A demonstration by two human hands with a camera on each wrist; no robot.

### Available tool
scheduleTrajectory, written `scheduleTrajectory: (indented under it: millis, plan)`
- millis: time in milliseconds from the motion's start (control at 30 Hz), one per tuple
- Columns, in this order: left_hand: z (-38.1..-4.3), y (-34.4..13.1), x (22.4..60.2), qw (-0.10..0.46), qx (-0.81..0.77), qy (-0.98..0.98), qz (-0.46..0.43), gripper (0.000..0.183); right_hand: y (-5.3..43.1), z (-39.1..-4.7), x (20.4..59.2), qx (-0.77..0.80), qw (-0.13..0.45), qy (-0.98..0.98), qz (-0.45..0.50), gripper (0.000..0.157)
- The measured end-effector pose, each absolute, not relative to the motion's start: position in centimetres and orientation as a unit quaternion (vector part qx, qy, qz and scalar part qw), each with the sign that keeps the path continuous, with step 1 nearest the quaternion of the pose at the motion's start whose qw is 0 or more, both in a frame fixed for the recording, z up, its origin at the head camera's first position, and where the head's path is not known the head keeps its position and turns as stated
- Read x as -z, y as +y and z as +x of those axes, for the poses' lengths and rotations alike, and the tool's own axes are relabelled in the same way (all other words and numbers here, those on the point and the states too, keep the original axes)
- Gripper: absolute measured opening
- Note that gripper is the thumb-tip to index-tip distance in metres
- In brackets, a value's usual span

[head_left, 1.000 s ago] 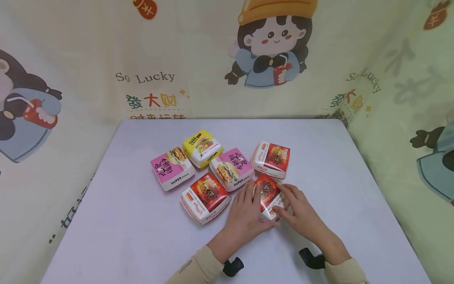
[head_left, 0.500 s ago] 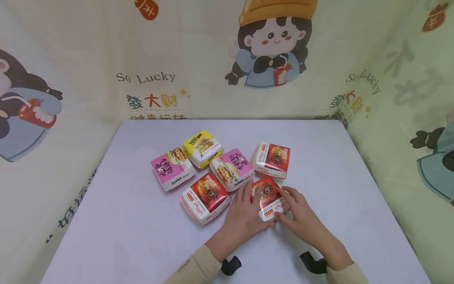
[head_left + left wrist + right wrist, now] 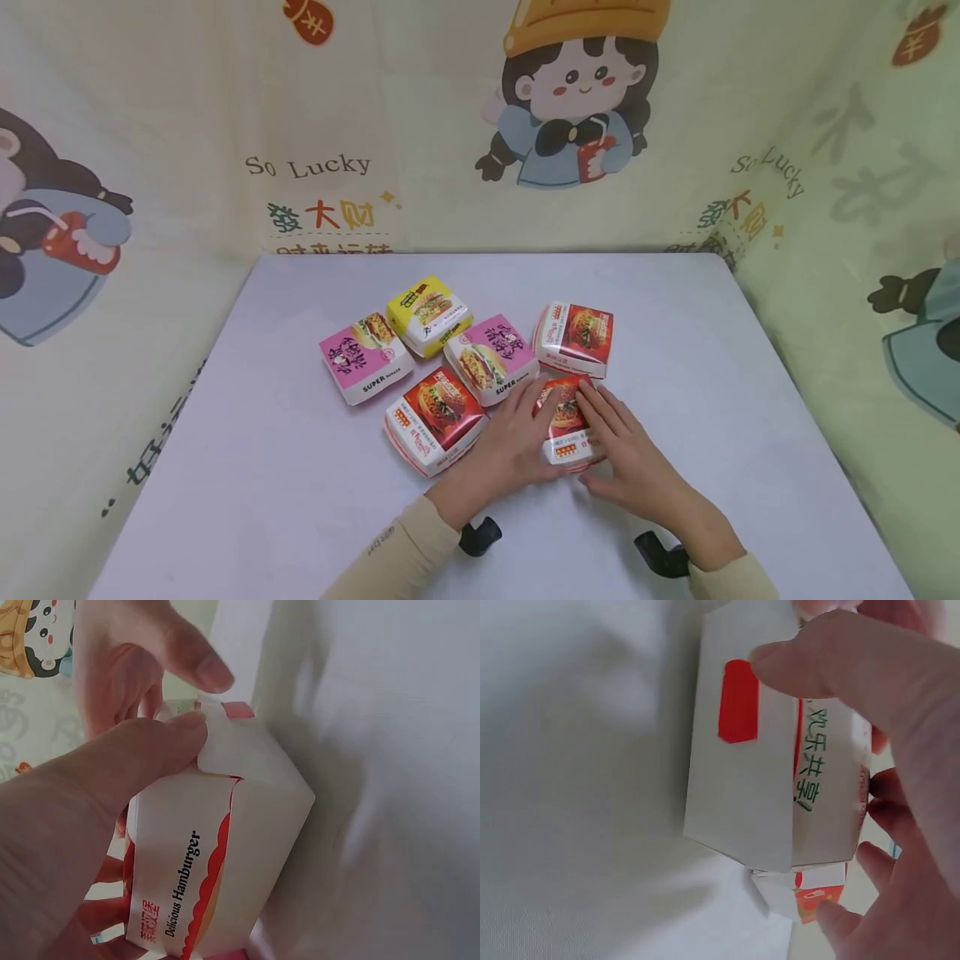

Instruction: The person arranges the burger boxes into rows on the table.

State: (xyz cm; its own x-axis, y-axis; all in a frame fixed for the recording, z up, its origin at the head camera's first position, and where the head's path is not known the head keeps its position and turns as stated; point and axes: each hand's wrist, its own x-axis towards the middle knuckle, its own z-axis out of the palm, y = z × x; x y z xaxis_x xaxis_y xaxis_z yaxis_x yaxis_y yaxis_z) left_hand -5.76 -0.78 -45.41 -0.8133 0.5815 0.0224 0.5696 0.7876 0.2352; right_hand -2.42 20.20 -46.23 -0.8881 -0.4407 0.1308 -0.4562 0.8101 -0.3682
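Observation:
Both hands hold a red and white burger box (image 3: 564, 429) near the front middle of the table. My left hand (image 3: 510, 446) grips its left side, fingers reaching over the top. In the left wrist view the left thumb (image 3: 161, 746) lies against a closing flap, and the wall (image 3: 187, 877) reads "Delicious Hamburger". My right hand (image 3: 637, 467) has its fingers on the box's upper right edge. The right wrist view shows the right thumb (image 3: 795, 667) on the front flap beside a red slot (image 3: 739, 705). The lid looks closed; part of its top is hidden by the hands.
A second red box (image 3: 437, 417) lies left of the left hand, with a pink box (image 3: 491, 360) behind it. Another red box (image 3: 575, 340) stands behind the held one. Farther left are a pink box (image 3: 365, 358) and a yellow box (image 3: 429, 315). Patterned cloth (image 3: 435, 125) surrounds the table.
The held box has turned slightly, so its label sits squarer to the person. My right fingers have slid farther over its top, and the right thumb has dropped toward its front. Other boxes stay put.

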Motion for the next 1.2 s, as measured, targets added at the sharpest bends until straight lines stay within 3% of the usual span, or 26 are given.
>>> scheduleTrajectory:
  millis: [567,1000,1200]
  plan:
    - [-6.4,-0.6,44.9,0.054,-0.119,0.934,0.333,0.113,19.9,-2.8,47.1,-0.152,0.093,-0.947,0.266,0.114]
    - [-5.4,-0.6,45.5,-0.034,-0.071,0.935,0.347,0.105,19.3,-2.7,47.1,-0.158,0.093,-0.954,0.238,0.117]
    - [-5.2,-0.4,45.7,-0.046,-0.046,0.933,0.355,0.101,19.1,-2.5,47.0,-0.162,0.088,-0.957,0.225,0.116]
